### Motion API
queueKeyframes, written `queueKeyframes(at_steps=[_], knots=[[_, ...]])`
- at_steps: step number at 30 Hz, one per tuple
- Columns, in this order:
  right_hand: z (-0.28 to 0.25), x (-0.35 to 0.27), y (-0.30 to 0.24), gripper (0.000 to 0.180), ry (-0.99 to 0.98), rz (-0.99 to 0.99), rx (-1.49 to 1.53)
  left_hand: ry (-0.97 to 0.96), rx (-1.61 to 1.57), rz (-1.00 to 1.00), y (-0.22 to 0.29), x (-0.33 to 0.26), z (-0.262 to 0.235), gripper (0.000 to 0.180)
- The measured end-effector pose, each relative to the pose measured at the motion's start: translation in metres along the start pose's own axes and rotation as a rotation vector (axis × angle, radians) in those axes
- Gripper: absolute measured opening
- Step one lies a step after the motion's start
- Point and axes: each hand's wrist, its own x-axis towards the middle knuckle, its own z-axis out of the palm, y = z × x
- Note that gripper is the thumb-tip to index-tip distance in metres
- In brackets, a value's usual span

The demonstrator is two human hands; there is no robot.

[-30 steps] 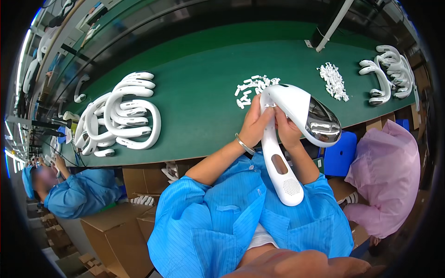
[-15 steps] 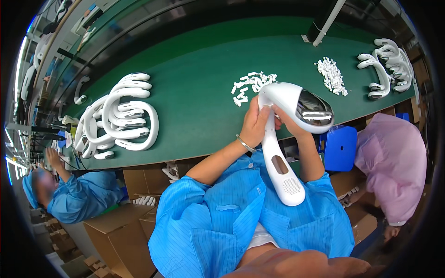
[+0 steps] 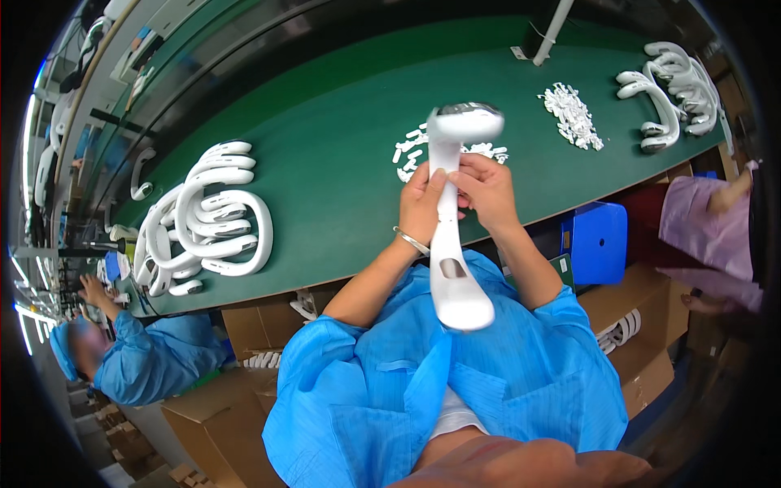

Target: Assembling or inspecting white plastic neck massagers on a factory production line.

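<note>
A white curved neckband device (image 3: 447, 203), with a dark glossy panel at its far end and a dark slot near its near end, is held up in front of my chest. My left hand (image 3: 420, 210) is closed around its narrow middle from the left, thumb on top. On the other side, my right hand (image 3: 488, 189) has its fingers and thumb bent against the same middle stretch. Whether a small part sits between the right fingertips is hidden. Small white plastic pieces (image 3: 411, 146) lie on the green table (image 3: 325, 195) beyond my hands, partly behind the device.
Similar white neckband devices (image 3: 262, 232) are stacked at the left, with more (image 3: 679, 89) at the far right. Another heap of small white parts (image 3: 572, 116) lies near a metal post (image 3: 553, 32). A blue bin (image 3: 598, 242) and cardboard boxes stand below the table edge. Co-workers are on both sides.
The device has turned in my hands and shifted left, its glossy end swinging left and away from me. My right hand now shows more fully. The co-worker in pink at right has changed posture.
</note>
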Motion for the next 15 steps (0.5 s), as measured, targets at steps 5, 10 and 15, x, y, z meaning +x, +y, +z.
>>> queueKeyframes(at_steps=[5,10,15], knots=[[-0.004,0.003,-0.006,0.028,0.08,-0.101,-0.171,-0.111,-0.195,-0.336,-0.004,-0.023,-0.019,0.03],[-0.086,0.04,-0.042,0.028,-0.006,-0.531,-1.061,-0.207,-0.222,-0.375,-0.018,-0.03,-0.043,0.031],[-0.121,0.049,-0.033,0.024,-0.223,-0.65,-1.544,-0.058,-0.137,-0.308,-0.005,-0.01,-0.04,0.03]])
